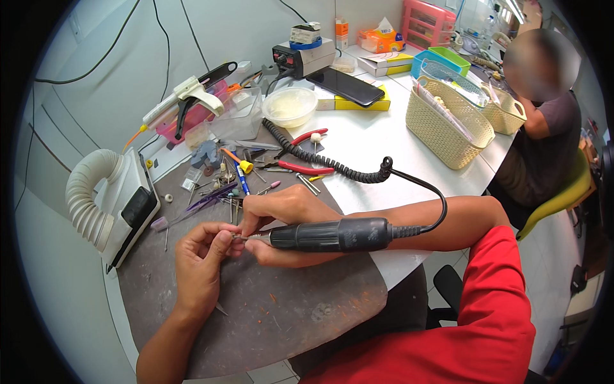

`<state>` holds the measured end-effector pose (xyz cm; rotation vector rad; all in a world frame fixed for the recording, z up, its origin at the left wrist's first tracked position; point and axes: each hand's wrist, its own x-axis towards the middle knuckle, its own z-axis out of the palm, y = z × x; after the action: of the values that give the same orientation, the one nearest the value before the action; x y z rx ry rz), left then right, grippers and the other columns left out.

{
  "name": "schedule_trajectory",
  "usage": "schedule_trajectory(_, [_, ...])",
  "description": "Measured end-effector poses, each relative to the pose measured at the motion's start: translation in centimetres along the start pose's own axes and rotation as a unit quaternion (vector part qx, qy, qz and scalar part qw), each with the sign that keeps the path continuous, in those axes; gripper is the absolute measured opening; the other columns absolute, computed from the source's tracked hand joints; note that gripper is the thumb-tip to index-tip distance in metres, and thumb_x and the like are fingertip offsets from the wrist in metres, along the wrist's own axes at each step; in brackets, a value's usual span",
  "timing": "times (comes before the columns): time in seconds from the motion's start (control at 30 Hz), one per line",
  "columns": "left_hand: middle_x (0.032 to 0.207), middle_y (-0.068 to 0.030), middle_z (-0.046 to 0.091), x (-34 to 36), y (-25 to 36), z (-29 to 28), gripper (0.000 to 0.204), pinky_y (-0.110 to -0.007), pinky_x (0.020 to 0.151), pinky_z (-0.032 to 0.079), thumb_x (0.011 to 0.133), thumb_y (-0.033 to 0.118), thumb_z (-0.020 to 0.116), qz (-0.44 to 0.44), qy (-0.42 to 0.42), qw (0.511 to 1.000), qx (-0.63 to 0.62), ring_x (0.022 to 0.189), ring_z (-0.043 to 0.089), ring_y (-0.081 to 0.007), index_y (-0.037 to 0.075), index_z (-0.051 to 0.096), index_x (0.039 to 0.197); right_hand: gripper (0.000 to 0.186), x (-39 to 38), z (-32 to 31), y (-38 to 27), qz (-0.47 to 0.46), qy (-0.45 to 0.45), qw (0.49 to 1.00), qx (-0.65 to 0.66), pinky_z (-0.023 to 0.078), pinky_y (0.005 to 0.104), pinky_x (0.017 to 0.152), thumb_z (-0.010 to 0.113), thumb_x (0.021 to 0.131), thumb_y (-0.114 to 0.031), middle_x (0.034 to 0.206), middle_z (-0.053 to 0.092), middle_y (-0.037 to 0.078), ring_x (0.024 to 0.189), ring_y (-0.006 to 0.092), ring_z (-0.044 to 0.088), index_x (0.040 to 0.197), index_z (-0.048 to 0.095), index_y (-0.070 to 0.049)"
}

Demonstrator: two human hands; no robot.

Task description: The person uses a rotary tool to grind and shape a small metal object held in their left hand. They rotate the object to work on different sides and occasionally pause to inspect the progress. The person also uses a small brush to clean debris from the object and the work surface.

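Note:
My right hand [284, 208] is closed around the front end of a black rotary tool handpiece [329, 235], which lies level with its tip to the left. A coiled black cord [326, 161] runs from its back end. Opposite it, my left hand [204, 253] pinches something small at the tool's tip; the fingers cover most of it and I cannot make out its kind. Both hands meet over the dark grey work mat [288, 307]. Beneath my left wrist a thin pointed metal piece [221, 309] shows on the mat.
Left stands a white device with a ribbed hose [96, 192]. Beyond my hands lie red-handled pliers [307, 168], a blue pen [242, 173] and several tool bits. Behind them are a glue gun [185, 102], a round plastic tub [290, 105], a phone [345, 86] and cream baskets [448, 125]. Another person [543, 128] sits far right.

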<state>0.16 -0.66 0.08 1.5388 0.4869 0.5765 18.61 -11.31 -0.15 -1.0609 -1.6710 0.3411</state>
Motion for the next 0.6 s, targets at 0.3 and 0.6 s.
schedule_trajectory(0.3, [0.092,-0.0079,0.068,-0.26,0.41,0.01,0.02,-0.025,0.075,0.052,0.094,0.016,0.061,0.0,0.002,1.0,0.012,0.081,0.063,-0.0113,-0.002,0.064,0.102,0.017,0.28,0.0,-0.42,0.007,0.007,1.0,-0.001,0.053,0.0305,0.063,0.067,0.074,-0.011,0.075,0.067,0.012,0.069,0.0219,0.069,0.086,0.059,-0.001])
schedule_trajectory(0.6, [0.098,-0.0114,0.067,0.27,0.34,-0.45,0.021,-0.027,0.08,0.053,0.094,0.012,0.061,-0.045,-0.009,0.997,-0.065,0.088,0.065,-0.0146,-0.003,0.061,0.108,0.014,0.1,0.42,-0.5,0.051,0.074,0.996,0.029,0.054,0.0301,0.065,0.066,0.074,-0.009,0.076,0.067,0.012,0.07,0.021,0.07,0.082,0.058,0.001])
